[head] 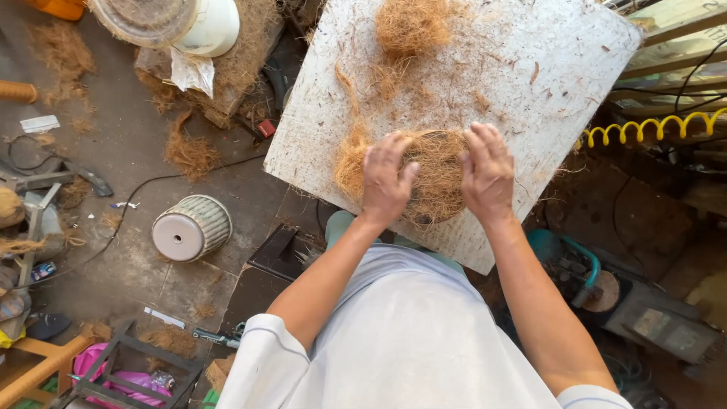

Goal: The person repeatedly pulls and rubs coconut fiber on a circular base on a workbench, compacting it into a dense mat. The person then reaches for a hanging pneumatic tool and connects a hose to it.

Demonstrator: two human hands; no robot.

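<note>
I press a round pad of coconut fibre (435, 178) between my two hands on the white board (530, 83). My left hand (386, 180) lies on its left edge, the fingers bent and grasping the fibre, the thumb pointing inward over the top. My right hand (488, 170) covers the right edge with the fingers curved down on it, so the loose strands stay together from both sides. The pad rests near the front edge of the board, close to my body, where my arms reach it easily. A second clump of fibre (413, 26) sits at the far end of the board, well apart. Down on the floor to my left lies a ribbed white pot (191, 227) on its side.
</note>
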